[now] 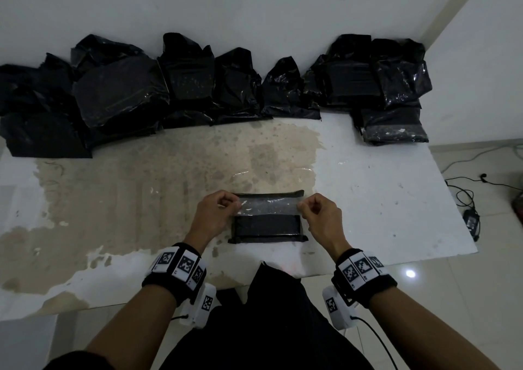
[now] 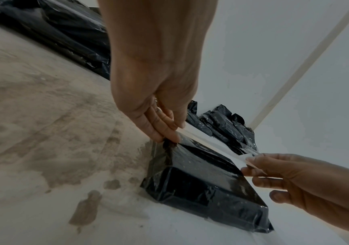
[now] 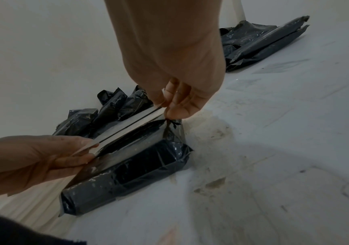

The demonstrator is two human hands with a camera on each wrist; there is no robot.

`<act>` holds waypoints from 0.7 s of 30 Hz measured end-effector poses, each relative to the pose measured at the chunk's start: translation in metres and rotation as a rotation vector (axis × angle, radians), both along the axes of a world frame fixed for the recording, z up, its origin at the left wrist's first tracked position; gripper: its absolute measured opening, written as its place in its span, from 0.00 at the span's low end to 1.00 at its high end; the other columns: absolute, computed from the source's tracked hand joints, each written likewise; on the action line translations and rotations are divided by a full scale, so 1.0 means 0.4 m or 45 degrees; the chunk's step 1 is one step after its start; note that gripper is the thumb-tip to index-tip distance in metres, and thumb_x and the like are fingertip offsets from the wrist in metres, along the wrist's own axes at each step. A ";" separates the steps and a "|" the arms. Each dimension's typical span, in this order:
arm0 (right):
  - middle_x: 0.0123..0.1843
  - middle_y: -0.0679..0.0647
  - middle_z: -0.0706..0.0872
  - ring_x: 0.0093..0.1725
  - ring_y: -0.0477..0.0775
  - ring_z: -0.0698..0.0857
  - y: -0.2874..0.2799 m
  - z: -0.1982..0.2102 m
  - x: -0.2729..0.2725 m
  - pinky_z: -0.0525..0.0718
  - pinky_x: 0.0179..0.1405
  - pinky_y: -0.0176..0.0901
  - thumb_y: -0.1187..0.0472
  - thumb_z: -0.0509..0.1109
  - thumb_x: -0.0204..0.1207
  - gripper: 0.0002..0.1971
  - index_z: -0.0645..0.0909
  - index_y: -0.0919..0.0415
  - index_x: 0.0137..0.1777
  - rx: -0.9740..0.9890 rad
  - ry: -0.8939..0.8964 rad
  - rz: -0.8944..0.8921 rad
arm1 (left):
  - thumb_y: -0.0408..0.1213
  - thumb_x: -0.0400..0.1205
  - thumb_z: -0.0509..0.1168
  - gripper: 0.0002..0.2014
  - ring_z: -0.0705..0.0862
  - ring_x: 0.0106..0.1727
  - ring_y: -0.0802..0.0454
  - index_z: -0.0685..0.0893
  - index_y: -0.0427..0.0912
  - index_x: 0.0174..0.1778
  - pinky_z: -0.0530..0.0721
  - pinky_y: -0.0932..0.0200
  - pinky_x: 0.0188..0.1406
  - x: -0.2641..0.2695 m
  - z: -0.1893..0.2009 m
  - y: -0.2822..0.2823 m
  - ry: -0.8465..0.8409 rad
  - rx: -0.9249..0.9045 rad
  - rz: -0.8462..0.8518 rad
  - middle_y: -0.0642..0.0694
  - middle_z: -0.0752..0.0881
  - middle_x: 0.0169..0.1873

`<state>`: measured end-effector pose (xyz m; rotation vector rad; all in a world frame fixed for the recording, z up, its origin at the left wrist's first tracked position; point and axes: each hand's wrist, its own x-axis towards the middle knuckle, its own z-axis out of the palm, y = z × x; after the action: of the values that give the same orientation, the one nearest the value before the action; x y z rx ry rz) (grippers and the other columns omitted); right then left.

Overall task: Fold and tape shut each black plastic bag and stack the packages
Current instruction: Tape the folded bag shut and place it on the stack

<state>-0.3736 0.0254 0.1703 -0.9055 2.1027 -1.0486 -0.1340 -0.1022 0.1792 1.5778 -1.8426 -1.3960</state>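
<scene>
Flat rectangular package wrapped in black plastic bag lying on worn white board with brown scuffed patches, centre front, just ahead of the person. Strip of clear adhesive tape stretched across package's top, spanning it side to side, far half of the black wrap showing through it.

Left hand pinching left end of tape between thumb and fingertips, other fingers curled; at package's left edge. Right hand pinching right end same way, at package's right edge. Left wrist view: tape end at left fingers close to or on the wrap, right-hand end lifted clear of the package. Right wrist view: tape taut between the two hands, a band above the package's top; contact along the middle not clear.

Row of loose crumpled black plastic bags along the wall at board's far edge, left to centre. Stack of black packages at far right corner, well apart from the hands. Black cables and adapter on tiled floor right of board. Marker-tagged black wristbands on both wrists.
</scene>
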 end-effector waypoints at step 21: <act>0.34 0.50 0.87 0.32 0.48 0.82 0.018 -0.073 0.023 0.85 0.37 0.53 0.57 0.76 0.80 0.09 0.82 0.56 0.39 -0.084 -0.036 -0.098 | 0.32 0.78 0.77 0.05 0.86 0.37 0.64 0.89 0.40 0.47 0.82 0.74 0.38 -0.011 -0.025 0.051 0.094 -0.256 0.121 0.51 0.88 0.37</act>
<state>-0.3645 0.0326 0.1409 -0.8419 2.1051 -1.1693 -0.1383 -0.0819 0.1690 1.4726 -1.7793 -1.1721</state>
